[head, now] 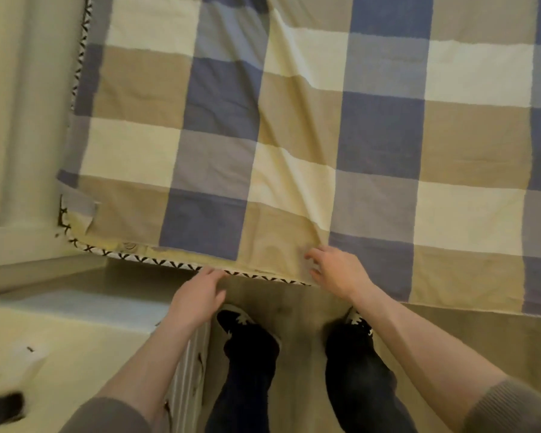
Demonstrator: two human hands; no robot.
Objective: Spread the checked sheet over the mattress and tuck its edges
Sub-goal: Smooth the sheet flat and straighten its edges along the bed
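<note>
Right hand open — on checked sheet edge

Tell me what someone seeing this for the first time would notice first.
The big blue, tan and cream checked sheet fills the upper frame, spread over the mattress, whose black-and-white trim shows along the near left edge. Below, the left hand reaches that trim, while the right hand rests on the sheet's edge.

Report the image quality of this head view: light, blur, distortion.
Head view: warm, dim yellowish light; soft all over, the checked sheet showing smeared compression; wide-angle bending curves the mattress edge; left hand and right hand slightly blurred; no glare.
</note>
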